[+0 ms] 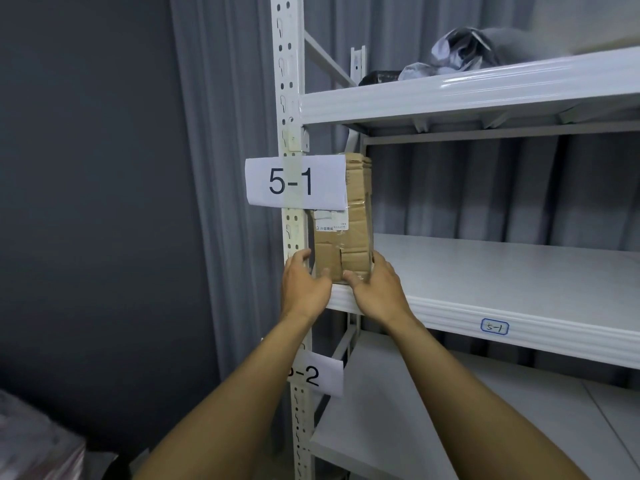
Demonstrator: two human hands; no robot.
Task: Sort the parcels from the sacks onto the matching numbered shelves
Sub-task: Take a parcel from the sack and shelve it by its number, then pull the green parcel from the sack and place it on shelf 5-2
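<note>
Grey curtains [485, 188] back shelf 5-1 [519, 271]. At its front left corner an upright box [356, 209] is gripped by left hand [303, 285] and right hand [379, 289]. Placing looks done; release is needed next.

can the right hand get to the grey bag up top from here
Probably, once it lets go: the right hand holds the cardboard box on the 5-1 shelf, but nothing blocks the grey bag at the edge of the upper shelf.

Head-worn camera faces forward, close to the left end of the shelf [485, 271].
</note>
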